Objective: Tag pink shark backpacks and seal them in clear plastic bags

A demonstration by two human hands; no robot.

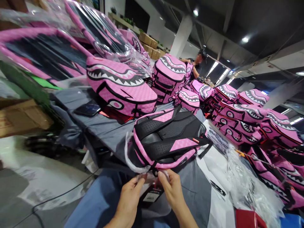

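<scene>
A pink and black backpack (166, 136) lies on the grey cloth, its black padded back and straps facing up. My left hand (131, 194) and my right hand (173, 190) are at its near end, fingertips pinched close together. Both pinch thin translucent plastic wrapping (148, 180) just below the bag's edge. A black hang tag (152, 195) with a white printed label dangles between my hands. A white, bunched plastic strip (128, 155) curves around the left end of the backpack. What lies under my fingertips is partly hidden.
A pink shark-mouth backpack (121, 85) stands behind, near a dark phone (87, 108). Stacked pink bags (239, 114) fill the right side, beside crumpled clear plastic (251, 186) and a red box (249, 218). A person (197, 65) stands far back. A cardboard box (23, 117) is left.
</scene>
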